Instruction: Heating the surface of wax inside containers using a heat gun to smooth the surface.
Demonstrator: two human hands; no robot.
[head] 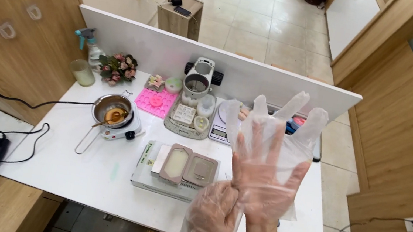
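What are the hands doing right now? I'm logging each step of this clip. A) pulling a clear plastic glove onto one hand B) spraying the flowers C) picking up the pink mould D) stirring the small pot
A: the left hand, already gloved, tugs the cuff of a clear plastic glove over the raised right hand.

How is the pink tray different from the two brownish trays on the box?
The pink mold tray is bright pink with many small cavities; the two brownish molds are dull tan, each with one big cavity. The pink mold tray lies straight on the white table; the brownish molds sit on a box. All lie flat.
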